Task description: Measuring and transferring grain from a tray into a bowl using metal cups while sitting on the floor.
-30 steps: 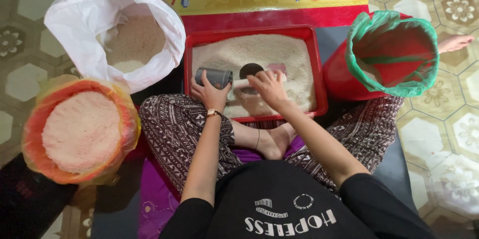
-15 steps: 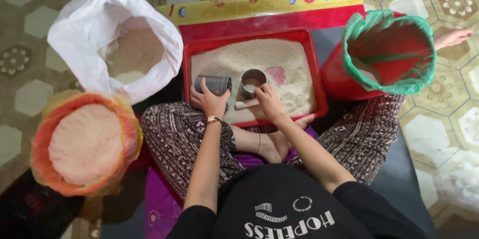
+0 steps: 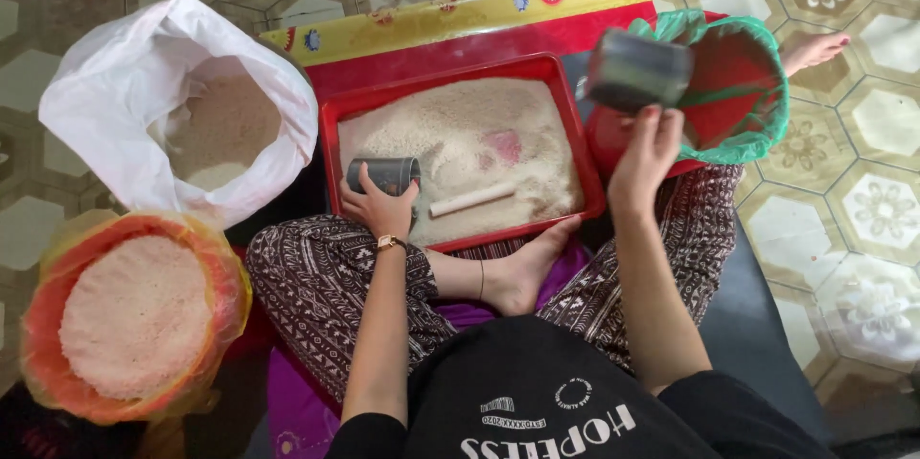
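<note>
While 2 hands each clamp 1 of 2 cups, left hand (image 3: 383, 210) gripping grey cup (image 3: 383, 174), right hand (image 3: 647, 157) lifting dark cup (image 3: 637, 71).

The red tray (image 3: 328, 124) looks like glossy plastic, filled with matt, grainy rice (image 3: 450, 138). The white sack (image 3: 115, 104) looks thin and crinkled. Both cups (image 3: 385, 173) look like dull grey metal.
</note>
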